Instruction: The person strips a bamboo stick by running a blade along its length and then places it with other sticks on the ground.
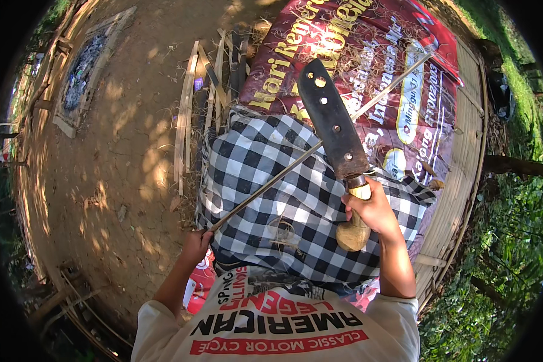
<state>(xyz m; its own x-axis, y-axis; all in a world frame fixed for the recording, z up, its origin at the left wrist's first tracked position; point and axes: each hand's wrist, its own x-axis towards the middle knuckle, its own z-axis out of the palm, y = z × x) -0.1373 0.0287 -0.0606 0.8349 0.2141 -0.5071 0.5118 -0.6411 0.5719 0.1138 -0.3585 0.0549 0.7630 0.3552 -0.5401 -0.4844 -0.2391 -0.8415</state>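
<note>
My left hand [197, 246] is closed around the near end of a long, thin bamboo strip [265, 189]. The strip slants up to the far right, passing behind the blade of a broad machete [330, 117]. That machete has a dark, wide blade with several round holes and a wooden handle with a bulbous end. My right hand [371, 208] grips the handle, blade pointing away and slightly left. Whether the blade touches the strip, I cannot tell. A black-and-white checkered cloth [247, 157] covers my lap beneath both.
Beyond the cloth lies a dark red printed banner [443, 96] strewn with curly shavings [368, 36]. Split bamboo pieces [187, 114] rest on the dirt floor [139, 120] to its left. A framed ash pit [63, 125] is at far left; bamboo slats [458, 199] edge the right side.
</note>
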